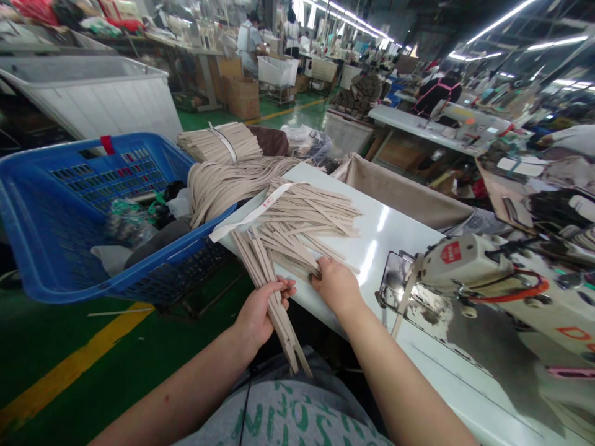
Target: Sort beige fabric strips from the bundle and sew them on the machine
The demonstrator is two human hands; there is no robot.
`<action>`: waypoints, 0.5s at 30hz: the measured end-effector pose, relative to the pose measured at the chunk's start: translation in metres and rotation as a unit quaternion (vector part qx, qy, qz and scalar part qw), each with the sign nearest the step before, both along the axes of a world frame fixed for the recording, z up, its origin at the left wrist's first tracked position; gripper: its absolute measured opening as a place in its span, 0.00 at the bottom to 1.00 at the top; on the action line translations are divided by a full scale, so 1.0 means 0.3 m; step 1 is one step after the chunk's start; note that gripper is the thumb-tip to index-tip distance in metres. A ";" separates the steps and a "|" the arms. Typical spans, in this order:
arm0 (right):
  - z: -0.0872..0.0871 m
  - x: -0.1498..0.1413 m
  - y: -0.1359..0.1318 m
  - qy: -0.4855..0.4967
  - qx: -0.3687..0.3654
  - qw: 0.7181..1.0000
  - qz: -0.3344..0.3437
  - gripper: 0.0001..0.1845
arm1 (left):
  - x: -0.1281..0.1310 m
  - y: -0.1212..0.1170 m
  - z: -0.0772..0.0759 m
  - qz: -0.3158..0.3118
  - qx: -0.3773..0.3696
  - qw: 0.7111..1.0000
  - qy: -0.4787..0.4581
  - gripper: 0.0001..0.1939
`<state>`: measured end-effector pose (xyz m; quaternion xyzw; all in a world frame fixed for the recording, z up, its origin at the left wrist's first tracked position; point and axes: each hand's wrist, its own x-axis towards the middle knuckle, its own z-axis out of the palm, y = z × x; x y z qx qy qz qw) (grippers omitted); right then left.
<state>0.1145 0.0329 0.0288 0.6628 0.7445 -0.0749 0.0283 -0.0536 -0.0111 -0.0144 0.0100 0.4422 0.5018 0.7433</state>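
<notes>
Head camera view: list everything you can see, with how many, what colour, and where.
Blue basket: one, blue, left of the table.
White table: one, white, centre right.
Sewing machine: one, cream, right side of the table.
Loose straps: many, beige, on the table.
Long straps: many, beige, over the basket rim.
Tied strap bundle: one, beige, beyond the basket.
White bin: one, white, far left.
Lined bin: one, tan, behind the table.
Co-worker: one, blue top, far back.
Held straps: several, beige, in the left hand.
Left hand: one, gripping the held straps.
Right hand: one, on the loose straps.
</notes>
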 end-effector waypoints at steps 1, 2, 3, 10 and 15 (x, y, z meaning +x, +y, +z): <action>0.002 -0.006 -0.009 -0.005 0.002 1.000 -0.003 0.12 | 0.001 0.001 0.001 0.000 -0.002 1.000 -0.002 0.05; 0.003 -0.012 -0.016 -0.006 0.005 1.000 -0.006 0.13 | 0.002 0.001 0.001 0.000 -0.003 1.000 -0.003 0.05; 0.004 -0.017 -0.020 -0.006 0.007 1.000 -0.009 0.16 | 0.002 0.002 0.000 0.000 -0.004 1.000 -0.004 0.05; 0.004 -0.014 0.034 0.037 -0.034 0.999 -0.007 0.41 | 0.004 0.007 -0.013 0.008 -0.009 1.000 0.003 0.05; 0.027 0.018 0.079 0.080 -0.086 0.993 0.000 0.43 | 0.000 0.008 -0.016 0.009 -0.012 1.000 -0.008 0.05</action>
